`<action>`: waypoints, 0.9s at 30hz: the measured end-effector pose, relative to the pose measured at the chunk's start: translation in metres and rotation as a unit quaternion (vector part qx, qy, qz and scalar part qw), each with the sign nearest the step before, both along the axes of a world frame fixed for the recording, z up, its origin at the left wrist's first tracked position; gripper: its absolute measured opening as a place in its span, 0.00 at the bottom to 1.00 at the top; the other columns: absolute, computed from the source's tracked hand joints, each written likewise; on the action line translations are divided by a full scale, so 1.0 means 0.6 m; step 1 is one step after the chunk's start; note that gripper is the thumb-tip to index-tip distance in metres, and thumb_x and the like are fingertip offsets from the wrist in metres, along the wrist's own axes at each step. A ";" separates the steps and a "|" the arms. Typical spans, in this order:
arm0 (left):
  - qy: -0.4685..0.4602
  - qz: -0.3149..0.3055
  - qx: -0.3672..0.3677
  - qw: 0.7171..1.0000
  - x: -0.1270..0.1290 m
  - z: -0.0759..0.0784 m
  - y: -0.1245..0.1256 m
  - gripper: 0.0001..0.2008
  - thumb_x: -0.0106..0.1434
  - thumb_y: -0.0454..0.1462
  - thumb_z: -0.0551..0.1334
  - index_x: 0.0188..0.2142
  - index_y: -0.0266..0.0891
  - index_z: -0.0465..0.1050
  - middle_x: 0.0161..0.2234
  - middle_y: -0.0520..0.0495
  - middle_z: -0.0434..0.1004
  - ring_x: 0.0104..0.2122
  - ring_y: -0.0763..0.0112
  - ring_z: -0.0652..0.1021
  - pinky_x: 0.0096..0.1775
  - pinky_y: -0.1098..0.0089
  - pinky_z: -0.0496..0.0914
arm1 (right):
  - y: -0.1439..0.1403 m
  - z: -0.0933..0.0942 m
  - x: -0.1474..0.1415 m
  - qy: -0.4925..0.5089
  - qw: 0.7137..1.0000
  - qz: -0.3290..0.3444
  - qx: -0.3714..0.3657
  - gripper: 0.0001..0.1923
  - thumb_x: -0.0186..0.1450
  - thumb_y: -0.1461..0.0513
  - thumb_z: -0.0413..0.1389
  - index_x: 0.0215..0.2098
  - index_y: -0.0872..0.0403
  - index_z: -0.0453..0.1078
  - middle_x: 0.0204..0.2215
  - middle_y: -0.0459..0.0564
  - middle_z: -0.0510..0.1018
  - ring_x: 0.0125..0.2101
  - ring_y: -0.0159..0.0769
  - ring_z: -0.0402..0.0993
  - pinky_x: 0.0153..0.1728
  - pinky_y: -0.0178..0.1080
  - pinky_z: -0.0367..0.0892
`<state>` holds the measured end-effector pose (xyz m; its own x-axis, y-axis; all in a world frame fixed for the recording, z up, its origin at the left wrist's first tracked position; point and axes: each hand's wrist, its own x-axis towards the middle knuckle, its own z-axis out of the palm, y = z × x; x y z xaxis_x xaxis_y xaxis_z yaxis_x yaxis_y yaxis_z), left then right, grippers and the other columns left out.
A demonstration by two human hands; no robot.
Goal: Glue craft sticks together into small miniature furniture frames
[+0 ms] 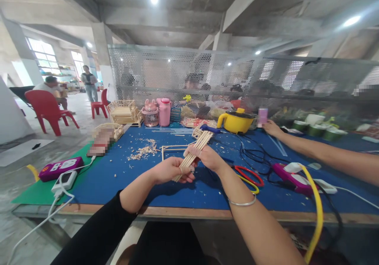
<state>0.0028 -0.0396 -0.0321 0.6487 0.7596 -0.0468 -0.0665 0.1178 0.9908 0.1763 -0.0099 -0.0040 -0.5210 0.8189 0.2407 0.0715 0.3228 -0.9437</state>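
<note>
A bundle of thin wooden sticks (202, 141) is held at a slant over the blue table mat, in front of my body. My left hand (170, 170) is closed around its lower end. Higher up, the fingers of my right hand (210, 158) wrap the bundle too. Just behind my hands, a thin wooden frame (171, 148) lies flat on the mat. A blue glue gun (211, 129) rests beyond the upper end of the sticks. Scissors (251, 177) with red and yellow handles lie to the right of my right wrist.
Wood scraps (145, 150) litter the mat (118, 186). Behind stand wooden stick structures (126, 113), a pink bottle (164, 113) and a yellow pot (237, 122). Purple power strips (60, 169) lie at both sides, with cables at right. Another person's arm (319, 148) reaches in there, holding something purple.
</note>
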 end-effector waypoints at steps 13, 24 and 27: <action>-0.149 0.256 -0.043 0.954 -0.014 0.015 0.027 0.10 0.56 0.40 0.65 0.32 0.33 0.74 0.31 0.42 0.79 0.29 0.73 0.79 0.26 0.78 0.70 | 0.031 -0.008 -0.003 0.258 0.949 -0.175 -0.052 0.16 0.53 0.49 0.61 0.29 0.53 0.72 0.19 0.44 0.76 0.20 0.31 0.71 0.20 0.33 0.68; -0.173 0.280 -0.011 0.944 -0.019 0.011 0.029 0.17 0.45 0.45 0.71 0.24 0.33 0.72 0.19 0.54 0.69 0.20 0.82 0.70 0.25 0.80 0.68 | 0.034 -0.016 -0.004 0.269 0.944 -0.176 -0.074 0.17 0.51 0.50 0.62 0.31 0.53 0.72 0.21 0.44 0.78 0.19 0.31 0.73 0.20 0.32 0.69; -0.206 0.290 -0.041 0.934 -0.018 0.016 0.029 0.18 0.48 0.47 0.69 0.26 0.33 0.72 0.20 0.51 0.70 0.20 0.79 0.72 0.25 0.78 0.70 | 0.038 -0.019 -0.004 0.289 0.937 -0.175 -0.086 0.16 0.51 0.50 0.63 0.31 0.53 0.73 0.21 0.43 0.78 0.19 0.30 0.73 0.20 0.32 0.69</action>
<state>-0.0081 -0.0220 -0.0225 0.1049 0.9935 0.0431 -0.5164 0.0174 0.8562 0.1741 0.0130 -0.0152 -0.0367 0.9678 0.2489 -0.3946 0.2148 -0.8934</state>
